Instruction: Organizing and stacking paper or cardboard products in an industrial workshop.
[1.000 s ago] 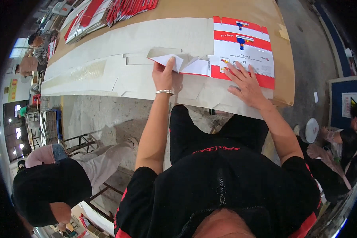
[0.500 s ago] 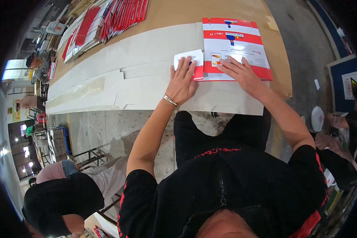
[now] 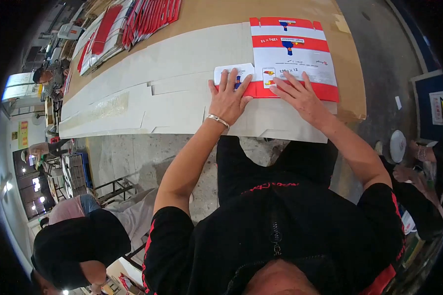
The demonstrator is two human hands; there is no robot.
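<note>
A red and white printed cardboard carton blank (image 3: 310,66) lies flat on a pale cardboard sheet (image 3: 182,54). At its left side a smaller white and red flap (image 3: 223,73) lies against the main panel. My left hand (image 3: 228,101), with a bracelet at the wrist, rests palm down on this flap, its fingers spread. My right hand (image 3: 302,101) lies flat across the near edge of the main panel, fingers stretched out and apart. Neither hand grips anything. Parts of the flap and the near red band are hidden under my fingers.
Stacks of folded red and white cartons (image 3: 150,22) lie at the table's far left. Brown board (image 3: 352,93) covers the table. A person in dark clothes (image 3: 81,246) sits at lower left. A blue panel (image 3: 428,105) stands at right, near a white round object (image 3: 397,146).
My left hand's fingers have spread wider on the flap, and its thumb has moved outward. My right hand stays nearly in place. The view has shifted slightly.
</note>
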